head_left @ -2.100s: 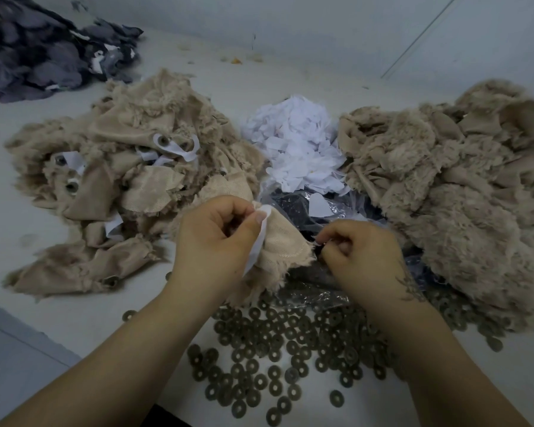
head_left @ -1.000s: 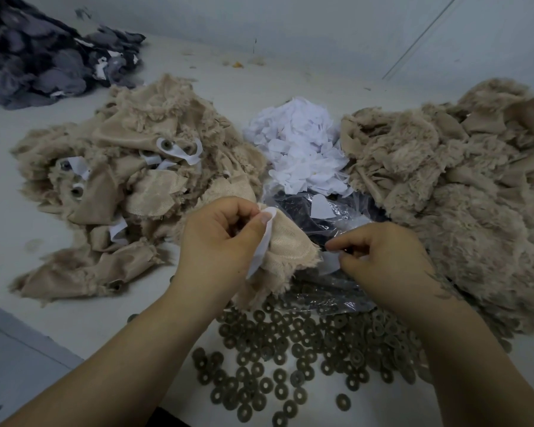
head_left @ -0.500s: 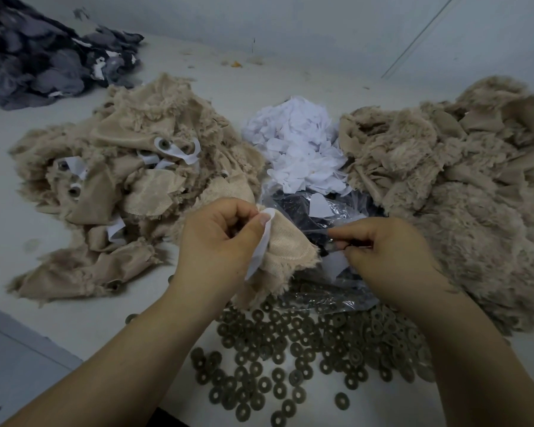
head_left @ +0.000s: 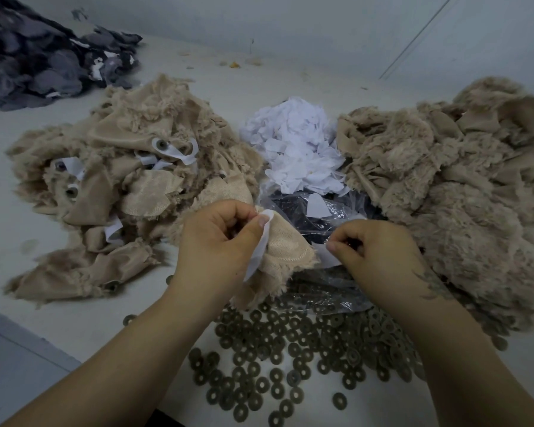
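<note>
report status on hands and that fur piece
Left hand grips beige fur piece with white strip. Right hand pinches small part over plastic bag. Nothing blocking.

Fuzzy beige plush piece (head_left: 285, 251), glossy plastic bag (head_left: 327, 291)

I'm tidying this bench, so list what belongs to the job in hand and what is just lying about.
In use: left hand gripping the fur piece with its white patch; right hand at the plastic bag; washers; white patch pile; left beige pile; right beige pile.
Lying about: dark grey fabric heap, far left; orange scrap by the wall.
</note>
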### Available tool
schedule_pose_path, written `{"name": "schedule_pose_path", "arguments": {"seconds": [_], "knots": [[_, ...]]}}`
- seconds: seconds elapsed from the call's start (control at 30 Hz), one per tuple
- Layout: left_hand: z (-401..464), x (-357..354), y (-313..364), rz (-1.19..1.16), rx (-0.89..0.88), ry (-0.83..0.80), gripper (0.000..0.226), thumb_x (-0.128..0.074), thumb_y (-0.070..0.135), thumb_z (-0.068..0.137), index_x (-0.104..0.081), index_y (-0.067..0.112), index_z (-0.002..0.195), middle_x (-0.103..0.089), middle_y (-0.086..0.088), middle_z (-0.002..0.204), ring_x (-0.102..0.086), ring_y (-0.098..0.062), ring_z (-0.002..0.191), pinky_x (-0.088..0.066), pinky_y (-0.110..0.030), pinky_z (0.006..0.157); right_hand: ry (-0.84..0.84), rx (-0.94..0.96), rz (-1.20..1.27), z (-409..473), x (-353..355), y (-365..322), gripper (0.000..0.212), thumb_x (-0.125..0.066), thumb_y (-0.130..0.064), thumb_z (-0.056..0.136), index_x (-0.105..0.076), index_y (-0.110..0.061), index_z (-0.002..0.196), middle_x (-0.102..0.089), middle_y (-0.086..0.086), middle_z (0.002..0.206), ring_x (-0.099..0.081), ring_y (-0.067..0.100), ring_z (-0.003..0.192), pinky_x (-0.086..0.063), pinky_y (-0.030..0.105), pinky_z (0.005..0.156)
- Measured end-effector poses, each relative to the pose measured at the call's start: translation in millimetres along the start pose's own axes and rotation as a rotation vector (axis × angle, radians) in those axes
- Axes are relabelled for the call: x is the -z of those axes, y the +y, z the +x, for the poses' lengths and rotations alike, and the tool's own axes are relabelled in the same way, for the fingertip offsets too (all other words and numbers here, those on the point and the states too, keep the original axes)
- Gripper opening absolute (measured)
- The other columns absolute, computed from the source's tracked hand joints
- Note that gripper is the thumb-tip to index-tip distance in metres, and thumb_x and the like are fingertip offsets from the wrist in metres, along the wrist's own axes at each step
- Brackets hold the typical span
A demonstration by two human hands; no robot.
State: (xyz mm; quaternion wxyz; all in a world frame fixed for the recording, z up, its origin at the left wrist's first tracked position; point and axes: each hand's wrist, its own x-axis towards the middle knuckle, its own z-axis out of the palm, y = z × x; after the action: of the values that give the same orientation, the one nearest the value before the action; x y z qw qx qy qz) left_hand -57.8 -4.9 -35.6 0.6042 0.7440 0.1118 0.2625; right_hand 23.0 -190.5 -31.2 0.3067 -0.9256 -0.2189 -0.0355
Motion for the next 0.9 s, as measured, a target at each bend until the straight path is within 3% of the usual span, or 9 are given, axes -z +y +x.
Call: {"name": "schedule_pose_path", "arguments": {"seconds": [0.07,0.17,0.33,0.47,0.53,0.67,0.73,0.8,0.9], "knots": [[0,0,0,-0.005,0.002,-0.002,0.017,-0.067,0.012,0.091,-0.068,0.006,0.075,-0.061,-0.024,0.071,-0.052,-0.025,0.061,-0.048,-0.045,0.056,-0.022,0.000,-0.021,1,0,1,0.011,-0.073,-0.020,0.088,-0.078,-0.021,0.078,-0.055,-0.019,0.055,-0.053,-0.002,0.050,-0.039,0.002,0.059],[1,-1,-1,-0.009,0.001,0.002,0.016,-0.066,0.012,0.091,-0.068,0.007,0.075,-0.060,-0.023,0.070,-0.052,-0.024,0.060,-0.047,-0.043,0.056,-0.063,-0.036,-0.044,2,-3,4,0.013,-0.072,-0.027,0.089,-0.078,-0.025,0.078,-0.067,-0.013,0.069,-0.053,-0.007,0.059,-0.036,0.004,0.051],[0,-2,-2,-0.008,-0.007,0.000,0.016,-0.066,0.011,0.090,-0.067,0.006,0.075,-0.060,-0.027,0.071,-0.052,-0.028,0.060,-0.047,-0.049,0.056,-0.051,-0.045,-0.091,2,-5,5,0.010,-0.075,-0.029,0.086,-0.080,-0.023,0.079,-0.052,-0.023,0.057,-0.047,-0.010,0.056,-0.037,0.001,0.054],[0,-1,-3,-0.012,0.000,-0.003,0.017,-0.066,0.011,0.090,-0.067,0.008,0.073,-0.059,-0.024,0.068,-0.050,-0.025,0.058,-0.045,-0.040,0.054,-0.078,-0.113,-0.121,0,-2,-1,0.027,-0.075,-0.035,0.086,-0.076,-0.026,0.112,-0.069,-0.012,0.079,-0.054,0.000,0.068,-0.031,0.012,0.054],[0,-1,-3,-0.013,0.001,-0.008,0.018,-0.066,0.011,0.091,-0.067,0.008,0.073,-0.059,-0.024,0.067,-0.050,-0.025,0.057,-0.044,-0.037,0.054,-0.122,-0.086,-0.108,-1,0,-6,0.027,-0.067,-0.034,0.092,-0.073,-0.025,0.117,-0.063,-0.013,0.074,-0.051,0.000,0.066,-0.035,0.017,0.056],[0,-1,-4,-0.014,-0.005,-0.009,0.018,-0.066,0.011,0.091,-0.067,0.007,0.074,-0.059,-0.025,0.068,-0.050,-0.026,0.057,-0.045,-0.041,0.053,-0.226,-0.129,-0.048,-1,11,-12,0.035,-0.040,-0.014,0.103,-0.063,-0.021,0.128,-0.069,0.004,0.109,-0.046,0.002,0.067,-0.038,0.023,0.058],[0,-1,-5,-0.016,-0.011,-0.007,0.018,-0.066,0.012,0.090,-0.067,0.008,0.073,-0.059,-0.024,0.067,-0.050,-0.025,0.056,-0.045,-0.042,0.052,-0.212,-0.168,0.063,-4,14,-14,0.031,-0.041,-0.007,0.103,-0.063,-0.018,0.122,-0.067,-0.001,0.101,-0.052,0.003,0.069,-0.042,0.019,0.060],[-1,-1,-5,-0.027,-0.022,-0.010,0.018,-0.066,0.012,0.091,-0.067,0.007,0.073,-0.058,-0.023,0.066,-0.048,-0.024,0.055,-0.043,-0.039,0.053,-0.236,-0.262,0.337,-7,17,-20,0.024,-0.044,0.002,0.100,-0.065,-0.010,0.104,-0.069,0.006,0.086,-0.061,0.007,0.062,-0.052,0.018,0.055],[-2,-2,-4,-0.066,-0.031,-0.015,0.019,-0.066,0.013,0.091,-0.067,0.009,0.072,-0.056,-0.014,0.060,-0.045,-0.015,0.052,-0.041,-0.032,0.052,-0.432,-0.297,0.501,-9,19,-26,0.020,-0.052,0.000,0.099,-0.066,-0.012,0.091,-0.074,0.011,0.072,-0.073,0.024,0.066,-0.062,0.039,0.073]]}}
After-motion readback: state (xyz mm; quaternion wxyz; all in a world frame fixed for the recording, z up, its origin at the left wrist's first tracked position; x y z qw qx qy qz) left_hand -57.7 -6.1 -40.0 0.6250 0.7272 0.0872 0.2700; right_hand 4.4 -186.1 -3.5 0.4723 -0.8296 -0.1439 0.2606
